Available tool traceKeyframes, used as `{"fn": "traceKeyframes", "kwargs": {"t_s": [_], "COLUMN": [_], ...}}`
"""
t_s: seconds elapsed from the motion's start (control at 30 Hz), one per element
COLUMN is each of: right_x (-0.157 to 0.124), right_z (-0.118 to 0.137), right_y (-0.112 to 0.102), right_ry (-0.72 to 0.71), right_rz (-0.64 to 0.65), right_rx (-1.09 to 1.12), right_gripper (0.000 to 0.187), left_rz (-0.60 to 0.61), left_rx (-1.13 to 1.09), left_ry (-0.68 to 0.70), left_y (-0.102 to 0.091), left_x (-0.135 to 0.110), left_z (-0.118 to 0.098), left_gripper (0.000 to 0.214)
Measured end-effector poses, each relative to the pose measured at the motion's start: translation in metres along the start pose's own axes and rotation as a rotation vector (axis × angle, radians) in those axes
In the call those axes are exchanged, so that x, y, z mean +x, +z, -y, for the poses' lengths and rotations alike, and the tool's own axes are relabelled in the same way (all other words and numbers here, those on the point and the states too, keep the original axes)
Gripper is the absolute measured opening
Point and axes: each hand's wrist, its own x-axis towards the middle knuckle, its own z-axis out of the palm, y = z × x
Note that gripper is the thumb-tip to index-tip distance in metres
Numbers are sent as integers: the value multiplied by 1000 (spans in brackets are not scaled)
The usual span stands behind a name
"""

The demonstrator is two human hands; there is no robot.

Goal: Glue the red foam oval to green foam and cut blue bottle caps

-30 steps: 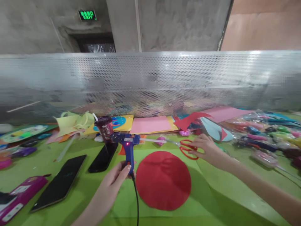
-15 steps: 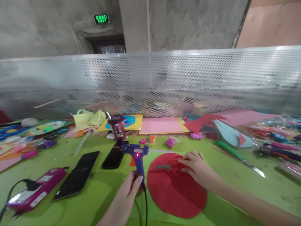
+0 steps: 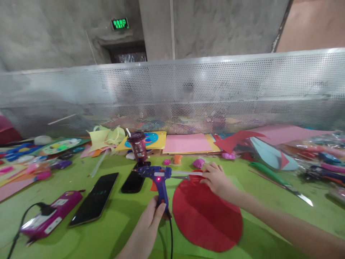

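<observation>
My left hand (image 3: 153, 219) is wrapped round the handle of a blue hot glue gun (image 3: 161, 187), its red light lit and a black cord hanging down. The nozzle points left, over a black phone (image 3: 133, 181). My right hand (image 3: 217, 179) grips the red handles of a pair of scissors (image 3: 195, 177) at the far edge of a red paper circle (image 3: 208, 219). The blades point left toward the back of the glue gun. The circle lies flat on a light green sheet (image 3: 250, 233). My fingers hide part of the scissors' handles.
A purple power strip (image 3: 52, 216) with a plug and a larger phone (image 3: 95, 198) lie at left. A drink cup (image 3: 138, 147) with a straw stands behind the glue gun. A green-handled knife (image 3: 283, 183) lies at right. A perforated metal panel (image 3: 188, 93) borders the back.
My right hand has moved the scissors away from me, from over the red circle to its far edge. My left hand still holds the glue gun. The view has shifted slightly.
</observation>
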Motion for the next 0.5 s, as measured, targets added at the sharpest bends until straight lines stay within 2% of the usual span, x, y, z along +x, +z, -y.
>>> {"fn": "traceKeyframes", "kwargs": {"t_s": [0.23,0.37,0.5], "right_x": [8,6,4], "right_z": [4,16,27], "right_y": [8,10,15], "right_ry": [-6,-18,-51], "right_rz": [18,-26,-12], "right_rx": [-28,-15,-16], "right_gripper": [17,19,17], "left_rz": [-39,-60,-72], "left_rx": [3,-6,-71], "left_ry": [12,43,59], "left_y": [2,3,5], "left_x": [0,-1,-3], "left_z": [-6,-6,-8], "left_gripper": [37,38,41]}}
